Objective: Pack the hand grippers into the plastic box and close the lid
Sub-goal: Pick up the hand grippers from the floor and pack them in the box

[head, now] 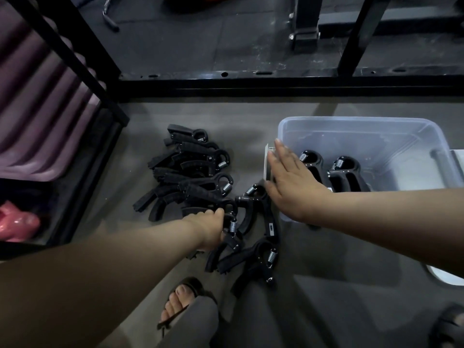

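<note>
Several black hand grippers (193,169) with steel springs lie in a heap on the grey floor, left of a clear plastic box (356,129). Two hand grippers (344,172) lie side by side inside the box. My left hand (213,229) reaches into the near end of the heap and grips one hand gripper (232,222) by its top. My right hand (291,179) lies flat with straight fingers over the box's left wall and holds nothing. A white lid (449,275) shows partly at the right edge, beside the box.
A black metal rack frame (251,84) runs across behind the heap, with a slanted post at the left. Purple rolled mats (37,109) and a pink object (15,222) sit at the left. My sandalled foot (180,302) stands just below the heap.
</note>
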Action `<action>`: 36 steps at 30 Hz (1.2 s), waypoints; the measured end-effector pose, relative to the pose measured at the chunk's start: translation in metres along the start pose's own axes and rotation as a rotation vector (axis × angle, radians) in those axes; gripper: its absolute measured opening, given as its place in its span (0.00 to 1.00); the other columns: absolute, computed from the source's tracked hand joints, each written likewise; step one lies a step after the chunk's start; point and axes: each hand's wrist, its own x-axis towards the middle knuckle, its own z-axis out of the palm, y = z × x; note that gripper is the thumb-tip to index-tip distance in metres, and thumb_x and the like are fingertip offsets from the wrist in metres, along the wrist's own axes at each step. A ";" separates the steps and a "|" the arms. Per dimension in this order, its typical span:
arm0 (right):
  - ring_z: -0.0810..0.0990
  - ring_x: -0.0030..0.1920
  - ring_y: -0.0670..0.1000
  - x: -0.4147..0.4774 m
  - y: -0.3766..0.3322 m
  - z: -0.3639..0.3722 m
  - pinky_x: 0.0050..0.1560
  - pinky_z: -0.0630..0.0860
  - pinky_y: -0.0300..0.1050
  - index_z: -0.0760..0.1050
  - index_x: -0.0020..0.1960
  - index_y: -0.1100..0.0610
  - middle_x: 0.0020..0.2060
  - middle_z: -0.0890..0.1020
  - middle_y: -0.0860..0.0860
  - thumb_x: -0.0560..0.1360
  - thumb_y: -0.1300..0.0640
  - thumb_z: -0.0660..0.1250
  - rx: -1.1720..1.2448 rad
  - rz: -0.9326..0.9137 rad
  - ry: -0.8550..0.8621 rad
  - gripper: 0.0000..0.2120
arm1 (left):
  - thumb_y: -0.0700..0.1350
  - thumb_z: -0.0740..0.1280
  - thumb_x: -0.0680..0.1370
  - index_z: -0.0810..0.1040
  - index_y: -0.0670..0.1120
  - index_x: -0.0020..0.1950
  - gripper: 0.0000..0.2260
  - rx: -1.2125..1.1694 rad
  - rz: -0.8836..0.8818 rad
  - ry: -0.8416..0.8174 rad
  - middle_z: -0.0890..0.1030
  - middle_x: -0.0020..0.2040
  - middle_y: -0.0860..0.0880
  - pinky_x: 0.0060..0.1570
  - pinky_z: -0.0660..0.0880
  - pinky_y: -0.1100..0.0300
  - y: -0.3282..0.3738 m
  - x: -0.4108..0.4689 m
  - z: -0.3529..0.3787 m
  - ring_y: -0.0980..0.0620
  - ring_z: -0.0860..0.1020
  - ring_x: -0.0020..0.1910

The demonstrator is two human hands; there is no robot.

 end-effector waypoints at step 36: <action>0.28 0.74 0.46 -0.004 0.000 -0.009 0.68 0.28 0.36 0.38 0.79 0.58 0.75 0.30 0.51 0.81 0.50 0.52 0.123 -0.065 -0.034 0.33 | 0.51 0.58 0.81 0.75 0.44 0.46 0.12 -1.741 -0.235 0.438 0.76 0.34 0.40 0.37 0.77 0.49 0.017 0.054 -0.113 0.45 0.76 0.28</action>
